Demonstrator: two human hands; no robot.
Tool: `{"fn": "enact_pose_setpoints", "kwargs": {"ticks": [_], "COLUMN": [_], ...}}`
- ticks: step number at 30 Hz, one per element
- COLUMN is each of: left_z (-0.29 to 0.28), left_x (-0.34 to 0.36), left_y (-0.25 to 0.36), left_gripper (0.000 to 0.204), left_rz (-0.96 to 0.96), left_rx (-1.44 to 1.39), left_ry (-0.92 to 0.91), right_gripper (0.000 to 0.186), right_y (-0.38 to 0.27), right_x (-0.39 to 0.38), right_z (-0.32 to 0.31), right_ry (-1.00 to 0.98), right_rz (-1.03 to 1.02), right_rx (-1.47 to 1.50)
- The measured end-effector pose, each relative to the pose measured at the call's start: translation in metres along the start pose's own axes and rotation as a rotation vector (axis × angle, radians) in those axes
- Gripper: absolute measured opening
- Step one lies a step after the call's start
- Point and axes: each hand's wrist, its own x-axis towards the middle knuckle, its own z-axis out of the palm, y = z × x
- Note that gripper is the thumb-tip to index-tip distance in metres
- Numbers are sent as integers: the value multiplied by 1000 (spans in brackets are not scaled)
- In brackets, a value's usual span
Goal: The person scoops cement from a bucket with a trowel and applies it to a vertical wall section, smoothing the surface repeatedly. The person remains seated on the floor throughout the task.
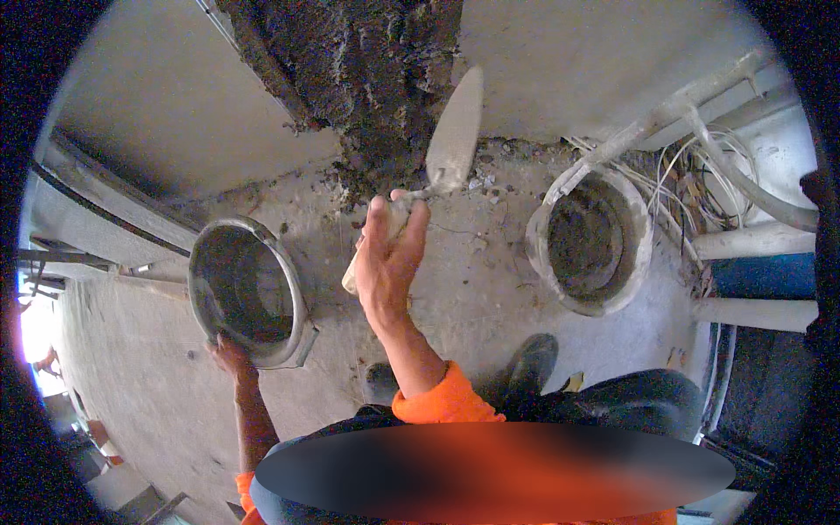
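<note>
My right hand [390, 267] is closed around the handle of a pointed trowel [457, 131]. Its pale blade points up and away, in front of a rough dark patch of mortar [367, 79] on the wall. At the left, my left hand [233, 357] grips the near rim of a dark bucket [293, 276]. The bucket tilts a little, and its inside lies in shadow, so what it holds is hard to make out. To the right stands a second bucket [643, 254], crusted pale at the rim, with grey mortar [588, 241] inside.
Bits of rubble [486, 179] lie along the foot of the wall [569, 70]. Metal pipes [744, 241] and coiled pale cables [717, 166] crowd the right side. A beam-like frame [131, 197] runs along the left. My shoes [532, 363] rest on the concrete floor [455, 297].
</note>
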Motion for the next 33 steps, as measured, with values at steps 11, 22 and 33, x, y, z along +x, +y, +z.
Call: {"fn": "enact_pose_setpoints", "kwargs": {"ticks": [11, 22, 33], "left_z": [5, 1, -6], "left_x": [-22, -19, -2], "left_y": [12, 20, -9], "left_gripper": [47, 47, 49], "left_rz": [-78, 130, -60], "left_rx": [-5, 601, -131], "left_ry": [63, 86, -62], "right_gripper": [35, 42, 29], "right_y": [-21, -214, -134], "right_x": [46, 77, 104], "right_z": [-98, -243, -280], "right_ry": [-21, 47, -344], "right_rz": [36, -151, 31], "right_rx": [-498, -1938, -2095]}}
